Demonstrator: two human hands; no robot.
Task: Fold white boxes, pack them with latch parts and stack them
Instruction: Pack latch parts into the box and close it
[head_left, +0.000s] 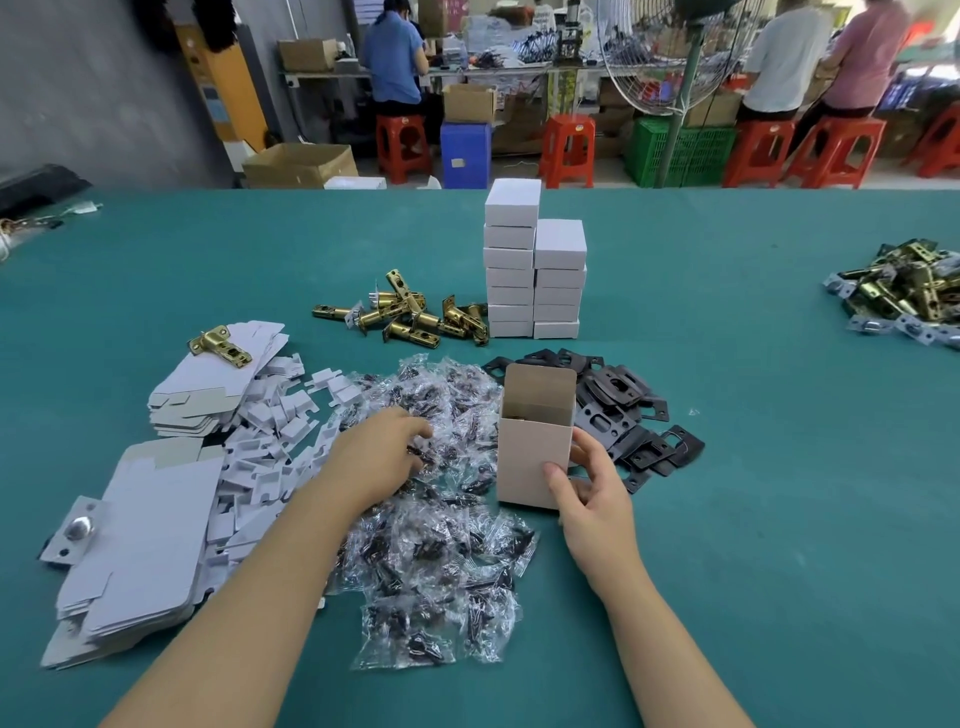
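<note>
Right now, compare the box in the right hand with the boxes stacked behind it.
The open box stands upright with its lid flap up; the stacked boxes are closed and lie flat. The right hand holds the open one; the stacked ones sit untouched in two columns. Both are white card.

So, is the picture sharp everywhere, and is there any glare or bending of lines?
Head view: even, soft light; the open box and both hands are sharp; glare glints on the plastic screw bags; the table's far edge bows slightly, wide-angle distortion.

Left hand (382, 451) reaches forward, fingers seemingly curled; right hand (592, 493) grips upright.
</note>
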